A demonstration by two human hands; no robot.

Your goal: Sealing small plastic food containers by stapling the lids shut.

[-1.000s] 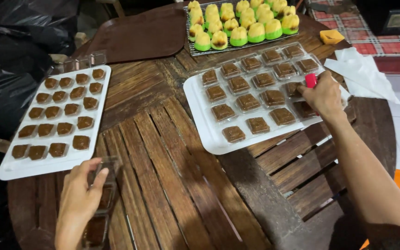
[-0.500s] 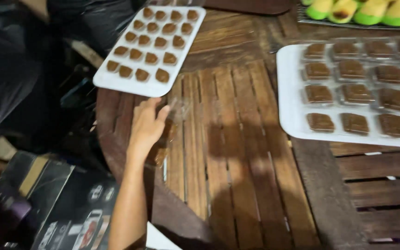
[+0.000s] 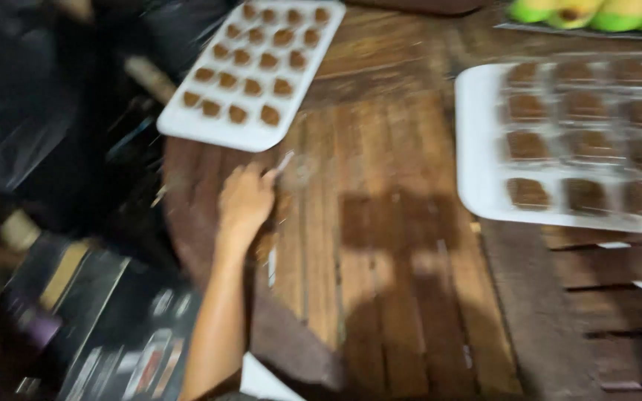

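Note:
The picture is blurred by motion. My left hand lies on the round wooden table near its left edge. Its fingers are curled on a small clear plastic box, which is hard to make out. Just beyond the hand is a white tray with rows of small brown sweets. A second white tray, holding brown sweets in clear square boxes, lies to the right. My right hand is out of the picture.
Green and yellow sweets sit on a tray at the top right edge. Black bags are heaped left of the table. A dark printed carton lies on the floor at the lower left.
My view has swung left and down toward the table's left edge. My right hand, which was at the right tray, has left the picture. My left hand has stayed on the clear box.

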